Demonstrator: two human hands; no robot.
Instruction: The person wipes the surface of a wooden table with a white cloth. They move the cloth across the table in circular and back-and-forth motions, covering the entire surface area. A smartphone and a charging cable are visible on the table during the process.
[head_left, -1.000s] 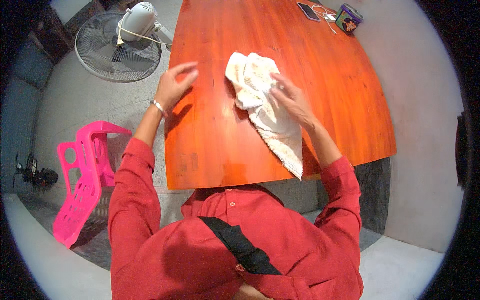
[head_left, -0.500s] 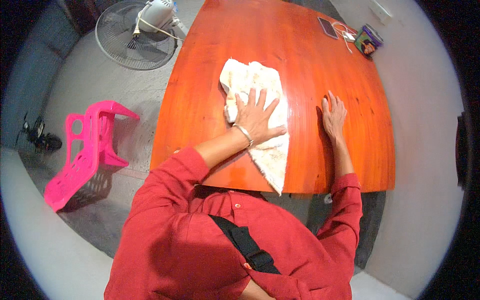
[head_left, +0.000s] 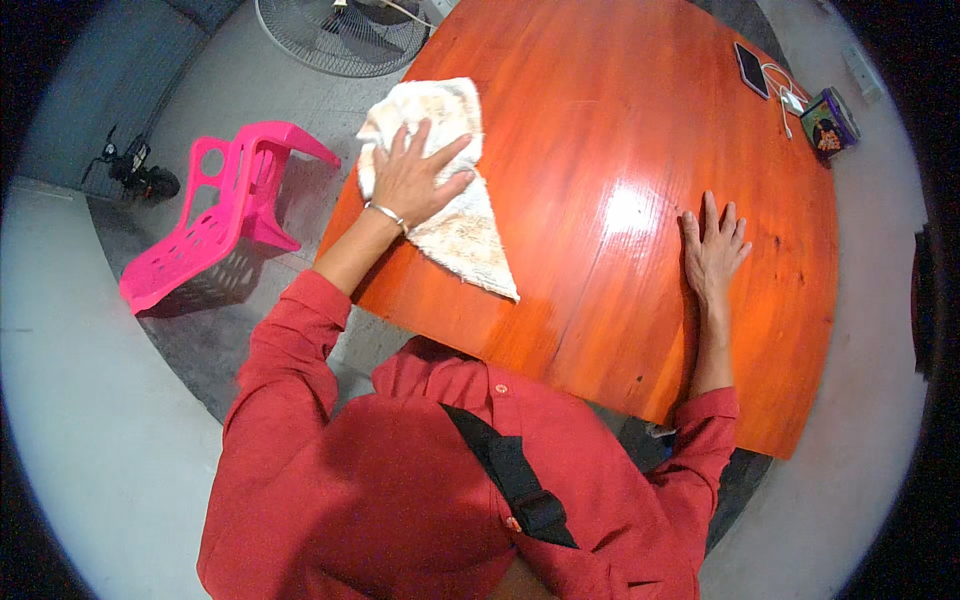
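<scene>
Cloth (head_left: 462, 228) under wide-splayed left grip (head_left: 410, 190)

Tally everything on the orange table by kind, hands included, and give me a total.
Hands: 2 (left hand, right hand)
White cloth: 1
Phone: 1
White charger with cable: 1
Patterned box: 1
Total: 6

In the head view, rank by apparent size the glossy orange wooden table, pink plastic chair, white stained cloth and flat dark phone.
Glossy orange wooden table
Pink plastic chair and white stained cloth (partly under the left hand): too alike to rank
Flat dark phone
</scene>
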